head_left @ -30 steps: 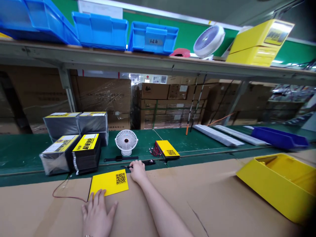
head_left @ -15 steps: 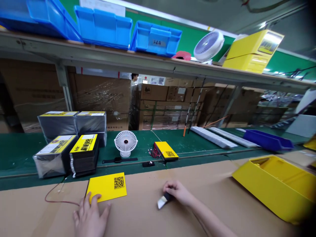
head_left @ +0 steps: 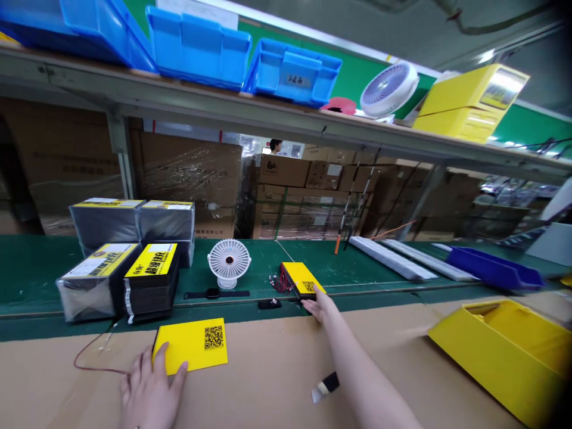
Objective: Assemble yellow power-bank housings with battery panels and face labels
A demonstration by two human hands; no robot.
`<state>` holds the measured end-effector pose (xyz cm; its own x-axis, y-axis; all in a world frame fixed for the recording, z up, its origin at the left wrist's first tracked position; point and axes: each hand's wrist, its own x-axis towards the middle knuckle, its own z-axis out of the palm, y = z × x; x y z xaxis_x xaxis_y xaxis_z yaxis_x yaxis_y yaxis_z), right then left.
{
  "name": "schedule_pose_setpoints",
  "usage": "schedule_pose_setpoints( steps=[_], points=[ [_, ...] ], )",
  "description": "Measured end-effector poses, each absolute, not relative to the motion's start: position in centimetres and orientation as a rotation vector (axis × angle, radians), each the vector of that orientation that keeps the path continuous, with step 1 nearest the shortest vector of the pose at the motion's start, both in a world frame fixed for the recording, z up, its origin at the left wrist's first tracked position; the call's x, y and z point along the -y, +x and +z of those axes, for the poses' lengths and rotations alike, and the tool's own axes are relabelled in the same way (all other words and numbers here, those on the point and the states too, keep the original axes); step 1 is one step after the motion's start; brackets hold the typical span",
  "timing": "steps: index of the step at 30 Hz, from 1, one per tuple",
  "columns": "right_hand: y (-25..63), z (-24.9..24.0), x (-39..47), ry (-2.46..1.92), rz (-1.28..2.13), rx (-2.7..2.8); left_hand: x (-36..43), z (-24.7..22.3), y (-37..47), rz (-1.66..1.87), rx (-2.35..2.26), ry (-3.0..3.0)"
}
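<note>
The left hand (head_left: 149,390) has its fingers spread, with tips on the near left part of the flat yellow rectangular sheet with black square code (head_left: 190,344). The right hand (head_left: 320,306) touches the near corner of the yellow-topped rectangular stack (head_left: 298,273); whether its fingers grip, I cannot tell. To the left of these fingers are thin red wires (head_left: 282,281), a small flat black object (head_left: 269,304) and, farther, a round white fan (head_left: 229,262). Nearer than the fingers, the forearm partly hides a black-handled tool with pale blade (head_left: 328,384).

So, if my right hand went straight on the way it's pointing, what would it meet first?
Most likely the yellow-topped stack with the QR code; your right hand is right at its near corner, though contact is hard to judge.
</note>
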<state>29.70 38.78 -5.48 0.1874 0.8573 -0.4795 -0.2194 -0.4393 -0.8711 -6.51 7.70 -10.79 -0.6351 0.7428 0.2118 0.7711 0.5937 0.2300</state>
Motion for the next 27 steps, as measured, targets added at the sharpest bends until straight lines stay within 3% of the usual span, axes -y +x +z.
schedule_pose_setpoints(
  steps=[6,15,27],
  points=[
    [28.8,-6.1,-40.4,-1.565,1.332,0.474,-7.6,-10.2,-7.2,-0.445,2.791,-1.316],
    [29.2,-5.8,-35.5,-1.333,1.196,0.524,-6.7,-9.1,-8.3,-0.593,2.764,-1.342],
    [28.7,2.8,-24.0,-0.958,1.619,0.752,-4.9,-8.5,-11.1,-0.55,2.886,-1.068]
  ],
)
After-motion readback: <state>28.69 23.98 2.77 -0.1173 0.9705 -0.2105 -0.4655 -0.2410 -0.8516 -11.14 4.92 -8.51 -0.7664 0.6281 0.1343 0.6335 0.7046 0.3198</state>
